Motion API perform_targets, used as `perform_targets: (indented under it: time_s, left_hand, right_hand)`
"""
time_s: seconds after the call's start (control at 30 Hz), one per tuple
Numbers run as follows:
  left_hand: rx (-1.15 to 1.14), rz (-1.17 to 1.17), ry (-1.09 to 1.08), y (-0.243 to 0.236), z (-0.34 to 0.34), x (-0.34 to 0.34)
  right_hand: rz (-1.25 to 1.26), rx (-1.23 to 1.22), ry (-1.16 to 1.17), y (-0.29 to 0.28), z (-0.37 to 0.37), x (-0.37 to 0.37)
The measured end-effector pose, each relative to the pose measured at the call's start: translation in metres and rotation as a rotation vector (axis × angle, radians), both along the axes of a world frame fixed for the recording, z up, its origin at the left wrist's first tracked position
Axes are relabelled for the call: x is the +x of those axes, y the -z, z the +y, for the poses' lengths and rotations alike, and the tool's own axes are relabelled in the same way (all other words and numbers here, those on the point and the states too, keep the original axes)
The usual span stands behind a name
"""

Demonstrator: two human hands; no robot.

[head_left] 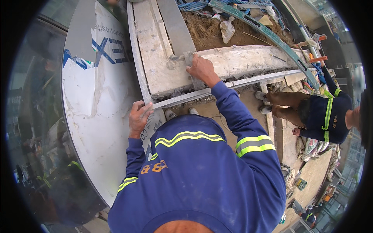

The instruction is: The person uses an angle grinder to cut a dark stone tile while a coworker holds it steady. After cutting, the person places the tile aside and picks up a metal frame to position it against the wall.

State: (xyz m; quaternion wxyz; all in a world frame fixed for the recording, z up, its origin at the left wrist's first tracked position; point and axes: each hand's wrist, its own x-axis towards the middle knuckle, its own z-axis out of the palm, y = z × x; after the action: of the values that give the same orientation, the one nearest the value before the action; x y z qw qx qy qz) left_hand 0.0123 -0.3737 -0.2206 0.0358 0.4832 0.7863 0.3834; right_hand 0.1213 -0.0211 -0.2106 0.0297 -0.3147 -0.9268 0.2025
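My left hand [139, 119] grips the near left corner of a long metal bar [243, 80], its fingertips pressed over the edge. The bar runs along the front of a rough concrete ledge [161, 73]. My right hand [203, 71] is closed on a short, flat grey strip [197, 83] laid across the ledge, its front end by the bar. The strip's exact kind I cannot make out. A second metal bar [136, 54] lines the ledge's left side and meets the first near my left hand.
A white panel [79, 101] with torn film stands at the left. A green spirit level [268, 33] slants across the ledge toward orange-handled clamps [319, 59]. Beside them, a co-worker [322, 116] stands at the right. Behind the ledge lie soil [210, 31] and blue rope [192, 6].
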Motion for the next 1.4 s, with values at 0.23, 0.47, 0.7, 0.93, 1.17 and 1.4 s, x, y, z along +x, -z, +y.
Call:
perform_targets:
  time_s: [0.23, 0.47, 0.7, 0.93, 1.17, 1.4]
  left_hand:
    - [-0.044, -0.036, 0.004, -0.008, 0.003, 0.0]
    - [0.026, 0.031, 0.089, -0.009, -0.001, -0.005]
    - [0.123, -0.319, -0.079, 0.001, -0.015, -0.007]
    - [0.202, -0.392, -0.201, -0.01, 0.001, -0.024]
    - [0.227, -0.324, -0.178, -0.022, 0.007, -0.053]
    - [0.22, -0.407, -0.22, -0.014, -0.003, -0.061]
  right_hand:
    - [-0.03, 0.026, 0.004, -0.002, -0.006, 0.002]
    - [0.301, -0.068, 0.284, -0.028, 0.035, 0.076]
    - [0.531, -0.014, 0.836, 0.014, 0.0, 0.204]
    - [0.599, -0.459, 0.856, 0.046, -0.057, 0.156]
    - [0.393, -0.513, 0.732, 0.077, -0.103, 0.117]
    - [0.505, -0.53, 0.893, 0.08, -0.061, 0.139]
